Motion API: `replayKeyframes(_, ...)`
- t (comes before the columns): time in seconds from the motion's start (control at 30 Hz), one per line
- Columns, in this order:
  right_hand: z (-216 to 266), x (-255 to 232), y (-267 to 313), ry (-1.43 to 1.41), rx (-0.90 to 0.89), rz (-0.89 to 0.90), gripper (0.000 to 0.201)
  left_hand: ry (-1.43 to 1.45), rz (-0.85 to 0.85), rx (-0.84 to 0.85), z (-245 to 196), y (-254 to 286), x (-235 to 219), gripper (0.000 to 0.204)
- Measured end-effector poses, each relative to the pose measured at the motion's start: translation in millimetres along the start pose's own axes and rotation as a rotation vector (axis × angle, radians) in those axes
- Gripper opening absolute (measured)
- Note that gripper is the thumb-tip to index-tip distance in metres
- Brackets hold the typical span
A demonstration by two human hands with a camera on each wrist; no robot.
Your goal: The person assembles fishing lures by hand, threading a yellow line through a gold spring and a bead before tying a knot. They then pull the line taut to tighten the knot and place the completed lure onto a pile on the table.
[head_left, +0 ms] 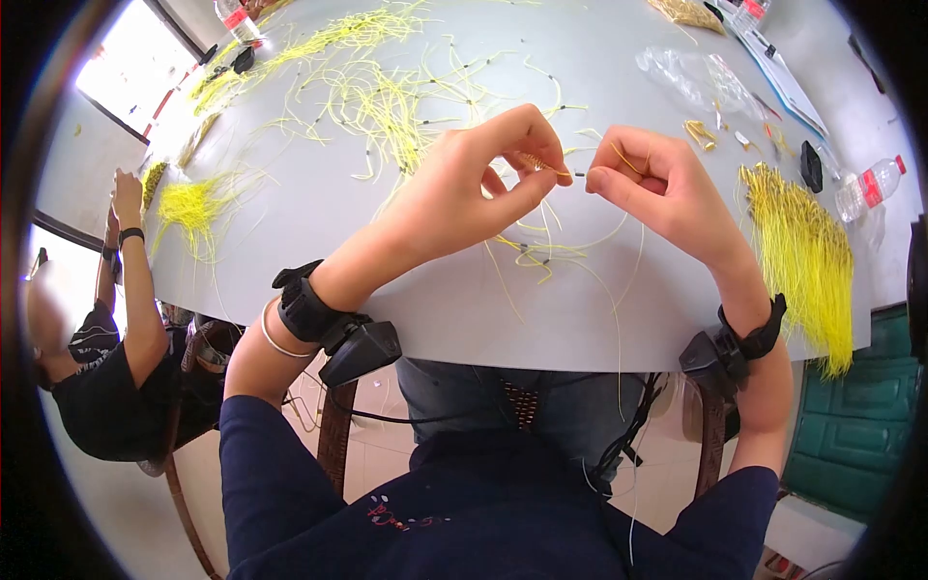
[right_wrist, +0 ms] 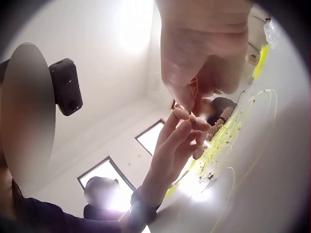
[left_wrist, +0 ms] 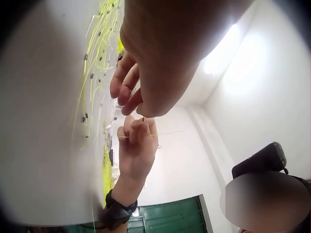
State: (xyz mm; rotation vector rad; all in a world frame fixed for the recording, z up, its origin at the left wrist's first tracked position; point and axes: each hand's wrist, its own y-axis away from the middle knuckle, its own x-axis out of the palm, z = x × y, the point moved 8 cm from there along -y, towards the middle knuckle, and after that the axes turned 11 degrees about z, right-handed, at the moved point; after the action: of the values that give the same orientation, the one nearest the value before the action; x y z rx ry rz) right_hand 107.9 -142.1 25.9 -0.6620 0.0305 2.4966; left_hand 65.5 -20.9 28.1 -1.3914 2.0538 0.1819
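In the head view my left hand pinches a thin yellow line between thumb and forefinger, and a coiled gold-coloured bit shows behind the fingertips. Facing it, my right hand pinches the line too, thumb against curled forefinger, with a gold-yellow strand looping over its fingers. A small dark sleeve sits in the narrow gap between both sets of fingertips. Both hands are raised over the table. The left wrist view shows a strand sticking out past the right hand.
Loose yellow lines with small dark sleeves spread over the grey table. A neat bundle of yellow lines hangs over the right edge, near a bottle, clipboard and plastic bag. Another person sits at left.
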Motion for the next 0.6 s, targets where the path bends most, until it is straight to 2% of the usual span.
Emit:
replayKeyframes(0.1,-3.1,2.7,-0.5,-0.017,0.016,-0.019,0.015,-0.062,0.022,0.03,-6.0,0.4,3.7,0.012)
replayKeyframes(0.17,-3.0,4.1,-0.5,-0.035,0.015,-0.028,0.016,0.073,0.109,-0.046,3.7,0.0,14.1,0.018)
replayKeyframes(0.3,-5.3,10.0,-2.2,0.004,0.016,0.005,0.017,0.062,0.083,-0.01,4.9,-1.6,13.1,0.015)
replayKeyframes(0.37,-4.1,8.0,-2.7,0.005,0.002,0.016,0.019,0.013,0.105,-0.109,6.1,-1.0,9.7,0.012)
replayKeyframes(0.43,-11.6,18.3,-0.8,-0.288,0.148,0.21,0.022,-0.006,0.074,-0.055,1.0,-1.2,5.9,0.01)
replayKeyframes(0.47,-11.4,18.1,0.0,-0.287,0.149,0.213,0.022,-0.026,0.047,0.001,-3.7,-1.0,3.9,0.008)
replayKeyframes(0.5,-9.1,18.5,0.0,-0.467,0.111,0.208,0.023,-0.026,0.043,0.001,-4.2,-0.7,4.4,0.008)
replayKeyframes(0.57,-9.6,18.1,-1.2,-0.758,0.015,0.205,0.03,0.027,-0.088,0.052,-8.9,1.9,-4.6,0.007)
replayKeyframes(0.6,-8.2,19.9,-2.1,-0.755,0.014,0.204,0.03,0.026,-0.089,0.055,-9.0,2.0,-5.5,0.007)
